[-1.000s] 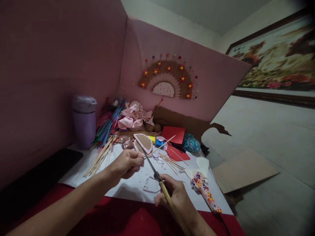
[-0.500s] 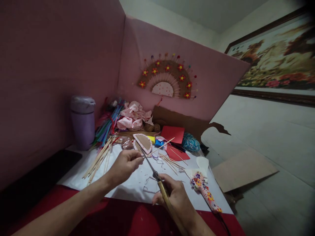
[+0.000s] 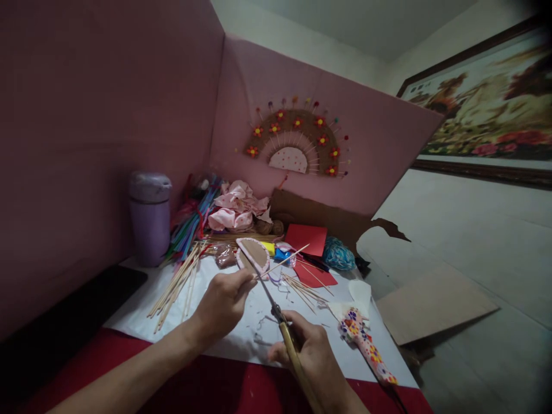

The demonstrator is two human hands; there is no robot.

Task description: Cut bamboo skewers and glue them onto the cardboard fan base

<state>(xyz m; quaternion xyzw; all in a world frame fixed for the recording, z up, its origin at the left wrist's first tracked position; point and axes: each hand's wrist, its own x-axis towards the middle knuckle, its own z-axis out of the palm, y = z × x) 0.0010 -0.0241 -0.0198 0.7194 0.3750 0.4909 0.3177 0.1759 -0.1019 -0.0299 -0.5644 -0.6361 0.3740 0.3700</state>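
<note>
Between the thumb and fingers of my left hand [image 3: 222, 302] is one end of a thin wooden skewer [image 3: 293, 255], which slants up to the right. My right hand [image 3: 317, 351] is wrapped round the yellowish handles of a pair of scissors [image 3: 268, 294]. Their long dark blades point up and left, meeting the skewer right beside my left fingertips; whether they touch it I cannot tell. Just behind lies a semicircular cardboard piece [image 3: 254, 253] with a pale pink edging. Short skewers [image 3: 302, 290] lie on the white sheet to the right.
More skewers [image 3: 175, 287] lie at left, near a purple tumbler [image 3: 150, 221]. Crumpled pink fabric [image 3: 237, 204], red paper [image 3: 306, 238] and blue yarn [image 3: 338, 254] sit at the back. A flower-patterned glue gun [image 3: 366, 345] rests at right. A decorated cardboard arch [image 3: 297, 123] hangs behind.
The view has shifted slightly, so everything sits a little lower and further right. Both hands keep their hold, with the scissor blades still at the skewer by my left fingers.
</note>
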